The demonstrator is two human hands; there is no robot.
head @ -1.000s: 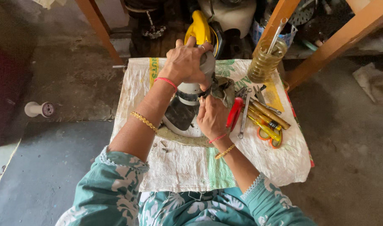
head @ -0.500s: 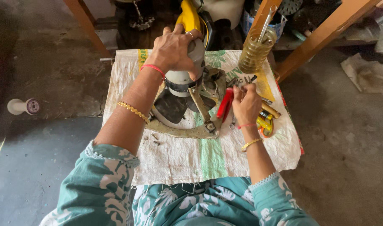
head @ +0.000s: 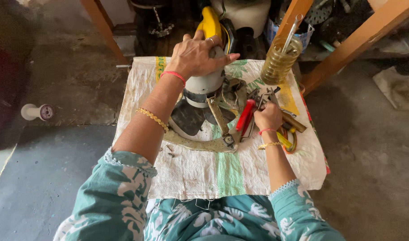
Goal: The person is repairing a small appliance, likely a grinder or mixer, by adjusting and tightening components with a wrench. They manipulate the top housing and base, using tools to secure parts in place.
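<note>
A power saw with a white motor housing (head: 205, 85), a yellow handle (head: 209, 23) and a curved metal base (head: 200, 143) lies on a table covered by a white woven sack (head: 200, 176). My left hand (head: 197, 56) presses down over the top of the housing, fingers spread around it. My right hand (head: 268, 117) is closed in a fist on a metal hand tool in the pile of tools (head: 290, 133) to the right of the saw. A red-handled tool (head: 245, 114) lies just left of that hand, touching it.
A glass jar of yellowish liquid (head: 280, 66) with a rod in it stands at the table's back right. Slanting wooden legs (head: 357, 39) rise at right and back left (head: 101, 27). A white spool (head: 34, 111) lies on the floor at left. Clutter fills the back.
My right hand has left the saw's middle and moved right onto the tool pile, closing there. My left hand stays on the housing.
</note>
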